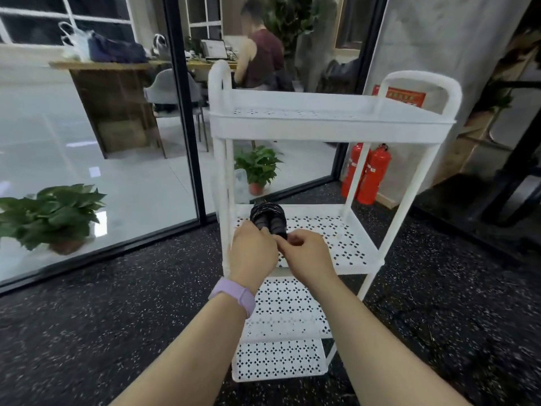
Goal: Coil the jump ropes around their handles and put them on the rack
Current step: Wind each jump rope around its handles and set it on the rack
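Head view: coiled jump rope bundle arriving at the rack's middle shelf.

White rack point(330, 121) stands just beyond both hands; the black jump rope bundle point(268, 218), already wound round its handles, sits over the shelf. Left hand point(251, 253) holds its near end; right hand point(307, 253) pinches at it, fingers curled. Letting go remains.
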### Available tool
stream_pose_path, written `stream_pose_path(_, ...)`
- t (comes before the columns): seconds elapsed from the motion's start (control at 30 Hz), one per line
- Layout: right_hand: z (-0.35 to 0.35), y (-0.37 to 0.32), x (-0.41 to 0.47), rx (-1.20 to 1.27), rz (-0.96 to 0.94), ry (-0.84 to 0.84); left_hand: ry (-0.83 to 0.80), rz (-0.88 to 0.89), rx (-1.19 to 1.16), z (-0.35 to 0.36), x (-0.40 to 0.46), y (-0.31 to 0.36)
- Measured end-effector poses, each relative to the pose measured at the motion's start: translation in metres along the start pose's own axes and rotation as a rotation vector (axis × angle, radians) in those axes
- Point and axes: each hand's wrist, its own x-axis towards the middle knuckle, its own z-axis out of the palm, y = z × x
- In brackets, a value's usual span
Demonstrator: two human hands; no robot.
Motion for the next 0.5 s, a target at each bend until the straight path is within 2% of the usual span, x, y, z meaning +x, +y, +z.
stream_pose_path(0.17, 0.010, 0.019, 0.009, -0.224, 0.002, 0.054, -0.015, -0.019, 0.048, 0.018, 0.002, -0.011)
stream_pose_path(0.27, 0.009, 0.023, 0.009, -0.330, -0.029, 0.059, -0.020, -0.037, 0.172, 0.026, 0.003, -0.019)
stream_pose_path(0.4, 0.010, 0.024, 0.006, -0.390, -0.059, 0.047, -0.037, 0.006, 0.355, 0.026, -0.002, -0.022)
stream_pose_path(0.5, 0.010, 0.025, 0.004, -0.409, -0.086, 0.015, -0.032, 0.041, 0.401, 0.025, -0.005, -0.023)
